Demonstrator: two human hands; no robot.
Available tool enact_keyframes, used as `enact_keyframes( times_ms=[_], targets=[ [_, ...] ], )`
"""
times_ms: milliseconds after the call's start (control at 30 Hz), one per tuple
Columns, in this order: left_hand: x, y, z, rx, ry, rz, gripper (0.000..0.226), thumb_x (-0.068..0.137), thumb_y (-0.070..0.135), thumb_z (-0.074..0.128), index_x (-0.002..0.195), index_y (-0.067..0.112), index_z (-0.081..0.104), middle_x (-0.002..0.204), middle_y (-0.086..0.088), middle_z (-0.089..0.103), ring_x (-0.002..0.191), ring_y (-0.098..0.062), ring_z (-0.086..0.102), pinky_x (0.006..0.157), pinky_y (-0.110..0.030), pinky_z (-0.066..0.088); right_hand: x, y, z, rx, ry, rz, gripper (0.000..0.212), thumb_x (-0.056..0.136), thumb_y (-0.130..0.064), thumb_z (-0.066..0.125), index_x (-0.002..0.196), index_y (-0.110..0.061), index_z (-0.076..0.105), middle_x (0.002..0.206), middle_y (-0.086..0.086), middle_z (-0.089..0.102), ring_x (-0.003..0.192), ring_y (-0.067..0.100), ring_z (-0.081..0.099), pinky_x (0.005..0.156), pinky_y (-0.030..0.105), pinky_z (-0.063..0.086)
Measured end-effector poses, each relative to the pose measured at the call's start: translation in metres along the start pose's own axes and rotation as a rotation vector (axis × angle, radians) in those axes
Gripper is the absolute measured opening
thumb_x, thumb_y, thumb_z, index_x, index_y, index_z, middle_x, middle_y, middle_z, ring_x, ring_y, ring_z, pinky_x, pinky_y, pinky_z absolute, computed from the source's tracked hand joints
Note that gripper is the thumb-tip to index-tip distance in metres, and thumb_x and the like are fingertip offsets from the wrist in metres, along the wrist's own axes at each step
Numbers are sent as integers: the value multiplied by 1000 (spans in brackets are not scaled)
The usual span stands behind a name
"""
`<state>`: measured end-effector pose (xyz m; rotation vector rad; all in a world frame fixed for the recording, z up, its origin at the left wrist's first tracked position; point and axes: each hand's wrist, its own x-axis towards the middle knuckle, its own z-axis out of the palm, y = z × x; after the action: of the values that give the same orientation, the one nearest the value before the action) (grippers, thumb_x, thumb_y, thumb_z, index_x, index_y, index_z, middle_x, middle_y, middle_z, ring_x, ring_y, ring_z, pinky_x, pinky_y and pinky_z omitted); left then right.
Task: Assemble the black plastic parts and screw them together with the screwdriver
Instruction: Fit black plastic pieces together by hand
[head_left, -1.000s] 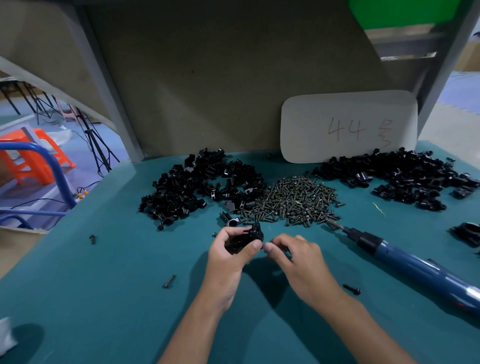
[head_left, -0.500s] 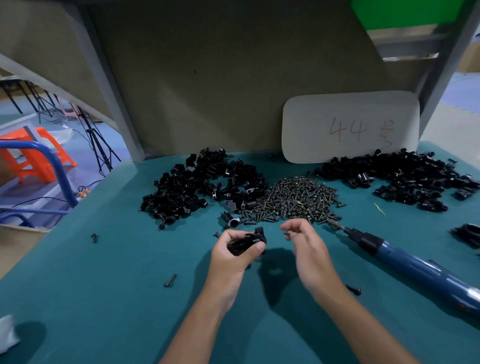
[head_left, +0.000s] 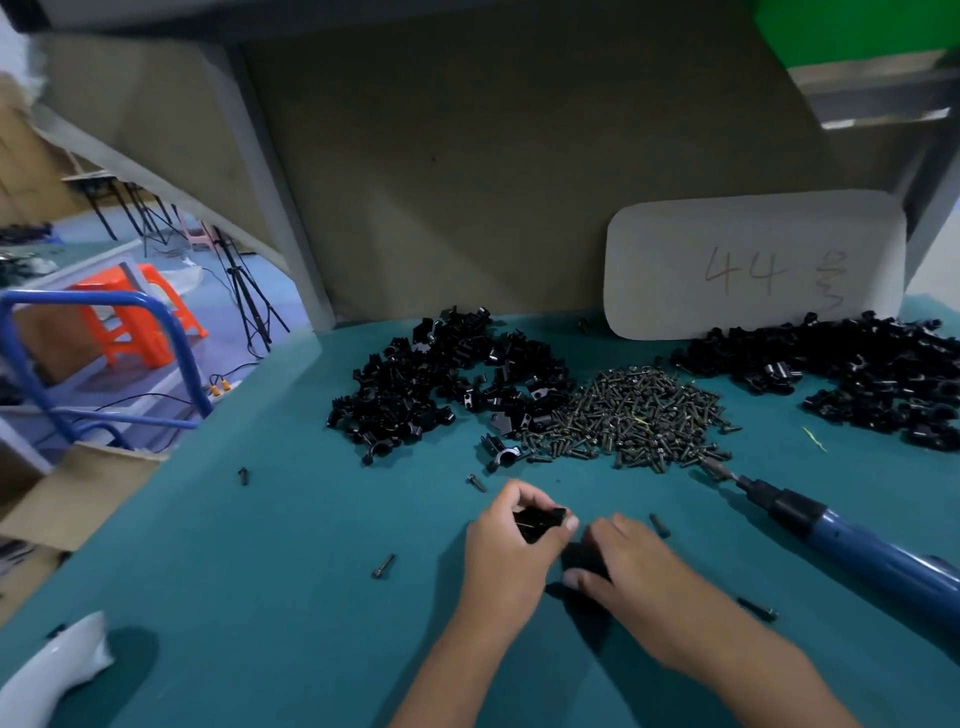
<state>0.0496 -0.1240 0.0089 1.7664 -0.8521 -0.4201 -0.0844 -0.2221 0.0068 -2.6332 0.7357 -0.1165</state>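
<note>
My left hand (head_left: 506, 540) grips a black plastic part (head_left: 537, 521) just above the teal table (head_left: 260, 597). My right hand (head_left: 628, 566) is right beside it, low over the table, with fingers curled around a second black part (head_left: 584, 564); the blur hides how firm that hold is. Behind the hands lies a pile of screws (head_left: 639, 418). One heap of black parts (head_left: 447, 384) sits left of the screws, another heap (head_left: 852, 374) to the right. The blue electric screwdriver (head_left: 852, 540) lies on the table at right, tip towards the screws.
Loose screws (head_left: 383, 565) (head_left: 757, 609) (head_left: 660, 525) lie around the hands. A white card marked 44 (head_left: 753, 265) leans on the brown back panel. A white object (head_left: 57, 670) sits at the table's near left corner. Beyond the left edge stand a blue frame (head_left: 104, 353) and a cardboard box.
My right hand dropped from near the screw pile to the table beside my left hand and closed on a black part. The view shifted left and tilted.
</note>
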Motion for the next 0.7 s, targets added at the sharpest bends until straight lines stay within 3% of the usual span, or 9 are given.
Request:
enact_keyframes(
  times_ms=[67,133,267,333,400,467,567,633,700],
  targets=[
    [-5,5,-5,121,3,29,22,80,45,77,84,32,60,85,16,70,84,0,64,70,-16,50,-3,8,-10,-34,-64,21,50,85,-81,46,89,-33,37,94,-17,37,90,6,36,75,25,31],
    [-11,9,-7,292,-40,67,30,78,64,64,84,35,56,89,20,62,92,2,55,80,-24,47,-5,17,-22,22,-177,38,60,70,-87,59,89,-33,43,97,-13,43,91,4,41,72,23,36],
    [-23,-3,-7,648,-150,65,45,84,77,40,83,33,50,97,20,43,102,-7,35,93,-31,30,-4,27,-29,38,-207,9,45,73,-74,69,91,-39,49,101,-17,49,94,-2,47,77,19,41],
    [-25,-7,-14,674,-182,20,50,87,80,31,87,34,50,99,21,41,103,-7,35,95,-33,29,-4,30,-29,91,-163,9,40,76,-74,67,94,-42,50,102,-20,51,95,-4,48,76,18,41],
    [-15,-8,-25,574,-107,30,48,91,79,21,86,40,49,95,25,46,100,4,40,94,-31,29,-4,29,-31,169,-86,51,39,76,-74,67,95,-44,52,103,-22,54,95,-5,49,75,17,42],
    [11,-8,-42,505,110,48,35,97,70,28,87,44,50,94,27,53,96,7,48,97,-31,32,-3,28,-33,230,6,96,38,74,-70,71,95,-43,54,100,-19,56,93,-3,50,74,18,42],
    [66,-22,-83,537,428,-67,24,96,48,55,110,29,59,116,3,57,109,-18,48,97,-36,34,-4,26,-34,299,120,106,35,75,-63,76,94,-43,55,93,-19,56,87,-5,48,70,17,40],
    [94,-38,-105,592,473,-240,41,94,43,64,129,23,56,130,-13,51,120,-32,42,103,-42,35,-5,25,-35,345,160,115,32,78,-59,76,97,-44,56,89,-20,54,81,-8,47,66,15,38],
    [109,-53,-115,638,400,-324,46,94,42,66,135,27,53,131,-15,52,122,-38,44,105,-45,36,-4,25,-35,391,181,119,30,80,-56,76,99,-44,57,85,-17,52,76,-9,46,64,15,37]
  ],
)
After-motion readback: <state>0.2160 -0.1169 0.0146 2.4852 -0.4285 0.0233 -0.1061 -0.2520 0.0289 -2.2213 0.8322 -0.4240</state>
